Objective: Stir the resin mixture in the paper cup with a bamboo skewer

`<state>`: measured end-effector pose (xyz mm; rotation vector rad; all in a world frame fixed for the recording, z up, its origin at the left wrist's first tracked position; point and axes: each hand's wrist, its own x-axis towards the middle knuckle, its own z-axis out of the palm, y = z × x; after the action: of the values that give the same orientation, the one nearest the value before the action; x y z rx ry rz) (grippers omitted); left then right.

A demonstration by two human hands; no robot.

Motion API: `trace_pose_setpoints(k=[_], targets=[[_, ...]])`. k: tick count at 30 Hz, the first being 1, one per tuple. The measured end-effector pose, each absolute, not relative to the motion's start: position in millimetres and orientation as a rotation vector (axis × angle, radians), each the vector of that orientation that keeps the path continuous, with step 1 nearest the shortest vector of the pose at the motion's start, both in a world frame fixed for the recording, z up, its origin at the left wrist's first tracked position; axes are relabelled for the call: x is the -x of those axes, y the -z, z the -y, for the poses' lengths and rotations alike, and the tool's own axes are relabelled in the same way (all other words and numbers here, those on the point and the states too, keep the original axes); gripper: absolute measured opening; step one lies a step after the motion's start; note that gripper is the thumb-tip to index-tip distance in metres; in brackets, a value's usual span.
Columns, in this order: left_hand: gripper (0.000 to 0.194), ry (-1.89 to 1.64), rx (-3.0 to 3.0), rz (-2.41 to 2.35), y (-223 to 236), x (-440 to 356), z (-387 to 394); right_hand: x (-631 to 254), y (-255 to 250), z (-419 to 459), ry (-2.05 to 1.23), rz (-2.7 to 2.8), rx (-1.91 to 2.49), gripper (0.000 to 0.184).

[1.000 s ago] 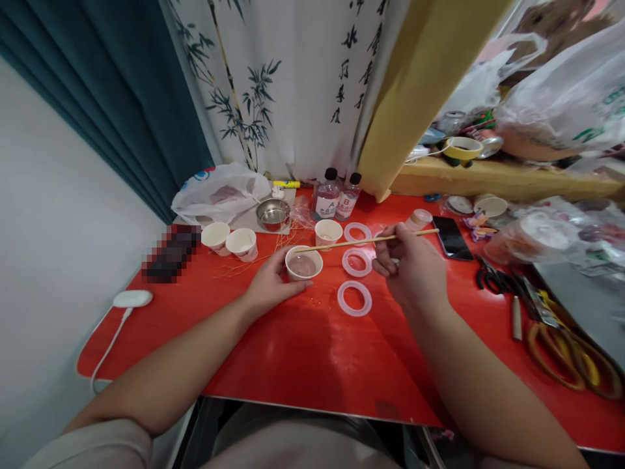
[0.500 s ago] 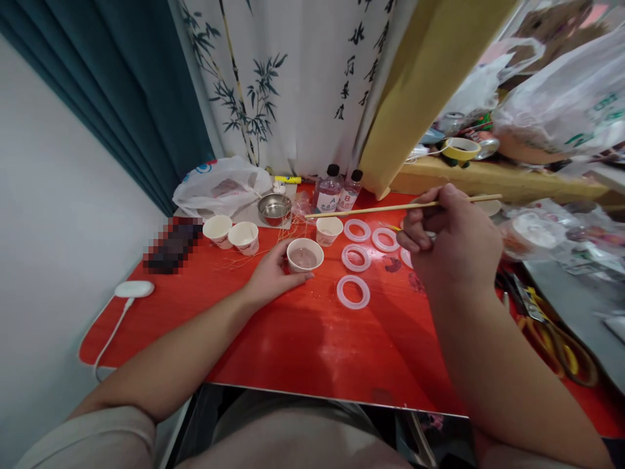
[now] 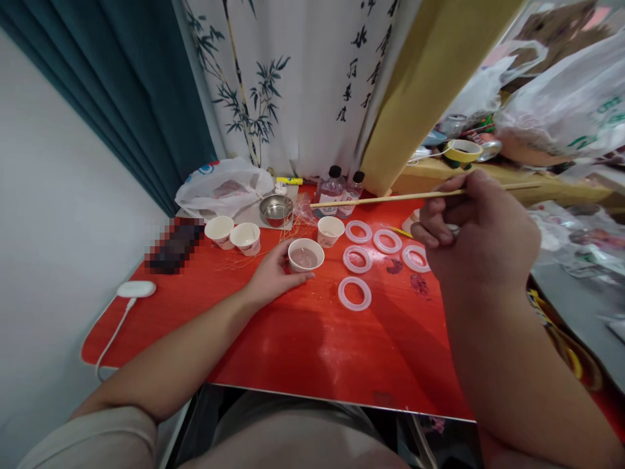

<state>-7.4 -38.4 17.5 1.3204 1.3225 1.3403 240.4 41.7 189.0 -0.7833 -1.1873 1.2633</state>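
Observation:
My left hand (image 3: 276, 277) is wrapped round a white paper cup (image 3: 305, 255) with a cloudy, pinkish liquid in it. A thin wooden stick (image 3: 385, 198), like a chopstick, is pinched in my right hand (image 3: 481, 228), raised over the right of the table. Its tip points left, above and behind the held cup and apart from it. Another paper cup (image 3: 331, 231) stands just behind the held one. Several translucent ring moulds (image 3: 354, 294) lie between my hands. Two black-capped bottles (image 3: 331, 189) stand at the back, partly behind the stick.
On the red table (image 3: 273, 352), two more paper cups (image 3: 245, 238) stand at left near a metal bowl (image 3: 276, 210) and a plastic bag (image 3: 224, 185). A blurred-out dark object (image 3: 176, 247) and a white charger (image 3: 136, 289) with a cable lie further left. Clutter fills the right side.
My right hand has moved right and slightly up with the stick, uncovering another ring mould. My left hand still holds the cup in the same place.

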Motion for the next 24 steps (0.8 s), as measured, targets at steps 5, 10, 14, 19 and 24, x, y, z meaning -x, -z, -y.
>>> trace_pose_setpoints(k=[5, 10, 14, 19, 24], targets=[[0.072, -1.339, -1.326, -1.312, -16, 8, 38, -245, -194, -43, -1.232, 1.234, 0.739, 0.02], [0.074, -1.361, -1.32, -1.322, -18, 7, 39, -241, -187, -39, -1.239, 1.212, 0.758, 0.021], [0.074, -1.344, -1.365, -1.322, -19, 8, 40, -231, -158, -25, -1.266, 1.403, 0.841, 0.025], [0.07, -1.279, -1.446, -1.342, -17, 9, 42, -225, -128, -8, -1.021, 1.938, 0.764, 0.028], [0.068, -1.248, -1.5, -1.343, -15, 11, 41, -230, -124, -11, -0.899, 2.082, 0.778, 0.032]])
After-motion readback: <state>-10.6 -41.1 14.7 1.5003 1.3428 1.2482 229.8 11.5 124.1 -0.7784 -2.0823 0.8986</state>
